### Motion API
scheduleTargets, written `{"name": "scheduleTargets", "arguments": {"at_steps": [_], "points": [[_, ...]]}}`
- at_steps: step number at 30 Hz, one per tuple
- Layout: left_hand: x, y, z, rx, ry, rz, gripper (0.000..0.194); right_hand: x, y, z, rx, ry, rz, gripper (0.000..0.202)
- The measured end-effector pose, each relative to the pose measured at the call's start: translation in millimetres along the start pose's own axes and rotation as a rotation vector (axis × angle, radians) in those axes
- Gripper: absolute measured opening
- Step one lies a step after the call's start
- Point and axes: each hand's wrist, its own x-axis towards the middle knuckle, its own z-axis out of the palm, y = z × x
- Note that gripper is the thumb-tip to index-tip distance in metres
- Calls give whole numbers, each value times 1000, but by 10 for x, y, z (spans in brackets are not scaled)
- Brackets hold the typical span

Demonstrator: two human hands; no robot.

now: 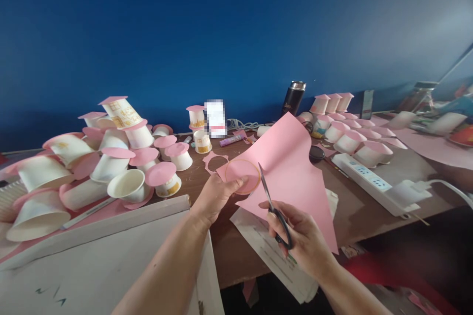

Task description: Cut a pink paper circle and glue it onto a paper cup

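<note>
A large sheet of pink paper [291,162] is held up over the brown table. My left hand [220,193] pinches its left part, thumb on top, beside a circle [242,176] outlined in yellow-brown. My right hand [293,234] has its fingers in the black handles of a pair of scissors [269,192]. The blades point up and away, close to the right edge of the outlined circle. Left of the sheet lies a pink scrap [207,161] with a round hole. White printed papers [273,256] lie below the sheet.
Paper cups with pink discs [114,160] are piled at the left, behind a white board [111,266]. More cups [349,141] stand at the right, near a power strip [364,177]. A black bottle [293,98] and a purple glue stick [232,140] are at the back.
</note>
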Motion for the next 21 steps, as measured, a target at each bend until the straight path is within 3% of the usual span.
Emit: {"name": "scheduleTargets", "arguments": {"at_steps": [10, 21], "points": [[7, 33, 2, 74, 43, -5, 44, -1, 21, -45, 13, -38, 7, 45], [2, 65, 6, 140, -22, 39, 50, 17, -21, -57, -14, -52, 23, 53]]}}
